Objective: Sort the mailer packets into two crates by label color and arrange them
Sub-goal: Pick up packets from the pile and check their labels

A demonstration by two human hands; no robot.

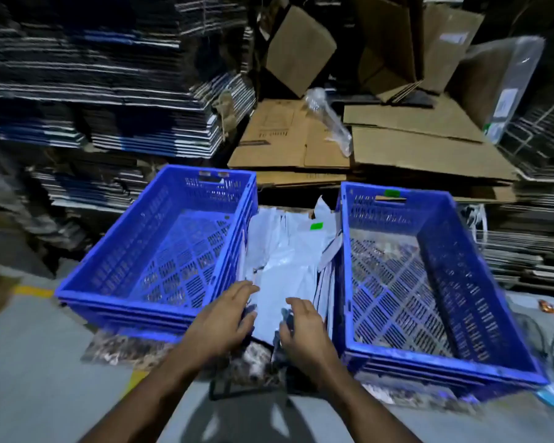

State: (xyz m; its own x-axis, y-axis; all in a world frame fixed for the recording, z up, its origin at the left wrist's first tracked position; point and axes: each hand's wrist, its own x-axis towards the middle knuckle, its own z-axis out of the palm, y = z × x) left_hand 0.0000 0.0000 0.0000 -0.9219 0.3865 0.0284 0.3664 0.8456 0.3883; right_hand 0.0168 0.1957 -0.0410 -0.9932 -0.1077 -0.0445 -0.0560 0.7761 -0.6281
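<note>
Both hands (224, 318) (301, 327) blurred over packets (285, 251); grip unclear.

We count two blue crates: left crate (160, 251) at centre-left of the frame, right crate (429, 276) at centre-right. Two hands at lower centre: left hand (219, 318), right hand (301, 330). One pile of white mailer packets (285, 260) between the crates; single packets overlap too much to count. We see one green label (316, 226) on the pile, and one green tag (392, 193) on the right crate's far rim.
</note>
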